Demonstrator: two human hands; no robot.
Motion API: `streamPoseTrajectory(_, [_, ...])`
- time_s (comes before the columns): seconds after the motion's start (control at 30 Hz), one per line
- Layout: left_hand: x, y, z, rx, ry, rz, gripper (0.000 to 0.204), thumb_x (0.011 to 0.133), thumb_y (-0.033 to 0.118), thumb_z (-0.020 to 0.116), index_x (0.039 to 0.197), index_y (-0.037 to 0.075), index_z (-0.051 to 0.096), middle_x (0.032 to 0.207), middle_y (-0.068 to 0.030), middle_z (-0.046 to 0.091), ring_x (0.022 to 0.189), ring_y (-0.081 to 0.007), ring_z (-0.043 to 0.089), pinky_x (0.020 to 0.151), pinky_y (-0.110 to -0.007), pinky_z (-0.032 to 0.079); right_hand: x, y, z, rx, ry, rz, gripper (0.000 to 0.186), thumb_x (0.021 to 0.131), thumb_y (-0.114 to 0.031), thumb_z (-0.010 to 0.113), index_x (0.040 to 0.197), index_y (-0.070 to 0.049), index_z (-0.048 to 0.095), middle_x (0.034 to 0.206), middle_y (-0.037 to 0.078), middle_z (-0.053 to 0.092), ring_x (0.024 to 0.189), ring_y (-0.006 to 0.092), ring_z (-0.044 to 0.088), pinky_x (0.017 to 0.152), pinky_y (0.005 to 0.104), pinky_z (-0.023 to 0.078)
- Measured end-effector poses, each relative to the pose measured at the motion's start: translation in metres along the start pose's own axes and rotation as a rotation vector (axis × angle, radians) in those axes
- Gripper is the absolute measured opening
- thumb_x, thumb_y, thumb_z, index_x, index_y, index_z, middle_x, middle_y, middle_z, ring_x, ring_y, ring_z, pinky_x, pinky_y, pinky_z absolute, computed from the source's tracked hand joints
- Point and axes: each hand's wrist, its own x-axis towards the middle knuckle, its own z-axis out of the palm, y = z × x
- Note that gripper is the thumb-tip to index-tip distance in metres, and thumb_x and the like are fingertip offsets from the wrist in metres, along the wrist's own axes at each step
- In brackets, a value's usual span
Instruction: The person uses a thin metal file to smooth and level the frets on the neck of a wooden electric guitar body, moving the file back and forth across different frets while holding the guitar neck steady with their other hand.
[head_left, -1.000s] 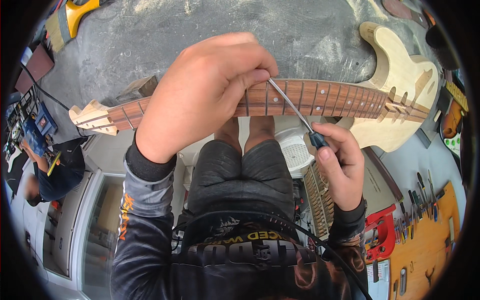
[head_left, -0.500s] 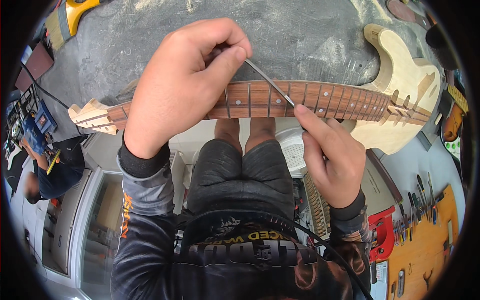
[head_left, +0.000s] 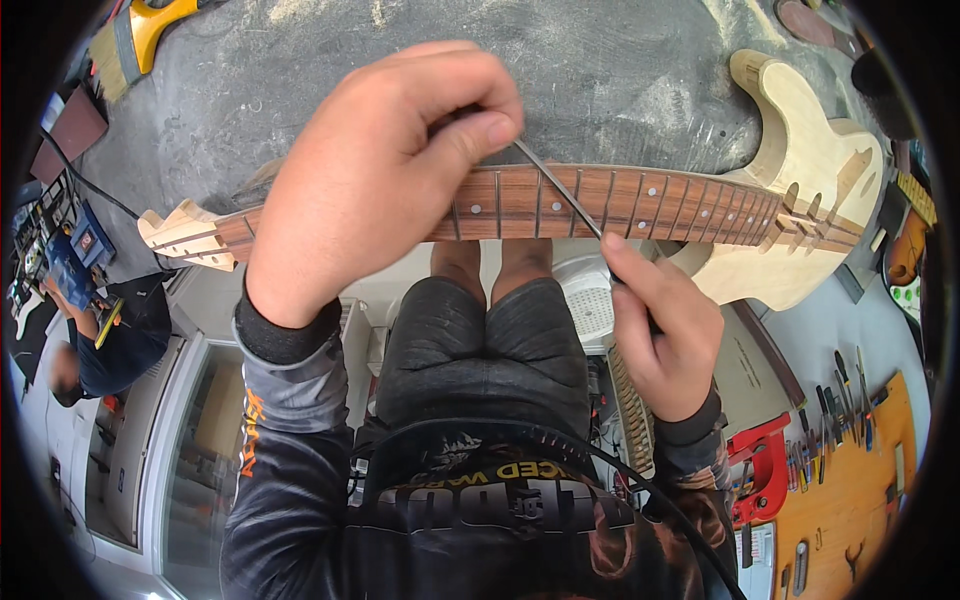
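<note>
A slim metal rod (head_left: 560,188) is pinched at its far end by the left hand (head_left: 370,165) and gripped at the near end by the right hand (head_left: 672,325). Both are found slightly nearer than before. The rod is slanted over the brown, streaked, dot-inlaid guitar neck (head_left: 685,205), left of the pale, curved body (head_left: 805,145).

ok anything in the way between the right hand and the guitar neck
Nothing visible blocks the right hand from the guitar neck; only the thin metal tool that hand holds slants across, its far end in the left hand.
</note>
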Motion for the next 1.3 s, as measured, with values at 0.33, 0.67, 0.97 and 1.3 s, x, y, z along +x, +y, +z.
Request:
streamPoseTrajectory(0.33, [0.002, 0.005, 0.009, 0.048, 0.014, 0.034, 0.007, 0.098, 0.004, 0.068, 0.097, -0.002, 0.065, 0.088, -0.0061, 0.06, 0.084, -0.019, 0.058, 0.079, -0.031, 0.047, -0.018, 0.01, 0.002, 0.51, 0.016, 0.285, 0.043, 0.092, 0.008, 0.067, 0.135, -0.001, 0.071, 0.114, 0.015, 0.077, 0.078, 0.0179, 0.068, 0.077, 0.0282, 0.055])
streamPoseTrajectory(0.67, [-0.007, -0.006, -0.012, 0.123, 0.057, 0.074, 0.005, 0.096, 0.0, 0.067, 0.096, -0.003, 0.063, 0.09, -0.0066, 0.061, 0.088, -0.0193, 0.059, 0.08, -0.031, 0.046, 0.011, -0.006, 0.002, -0.255, 0.002, -0.139, 0.049, 0.086, 0.006, 0.073, 0.134, -0.005, 0.073, 0.082, 0.008, 0.061, 0.057, 0.0226, 0.053, 0.058, 0.0359, 0.046])
streamPoseTrajectory(0.97, [-0.116, 0.045, 0.069, -0.691, 0.494, -0.216, 0.028, 0.106, 0.008, 0.058, 0.129, -0.005, 0.065, 0.116, -0.0143, 0.069, 0.098, -0.0225, 0.067, 0.089, -0.034, 0.053, -0.011, -0.036, 0.071, 0.643, 0.075, -0.029, 0.045, 0.102, 0.001, 0.06, 0.147, -0.001, 0.054, 0.123, 0.02, 0.067, 0.103, 0.0327, 0.069, 0.088, 0.0362, 0.055])
streamPoseTrajectory(1.3, [-0.13, 0.025, 0.07, -0.624, 0.254, -0.345, 0.037, 0.114, 0.03, 0.051, 0.125, -0.004, 0.061, 0.087, -0.0046, 0.064, 0.079, -0.0105, 0.057, 0.072, -0.027, 0.045, 0.046, -0.025, 0.008, -0.06, 0.115, -0.301, 0.028, 0.088, -0.004, 0.07, 0.116, -0.006, 0.072, 0.095, 0.01, 0.065, 0.077, 0.0301, 0.064, 0.068, 0.0408, 0.051])
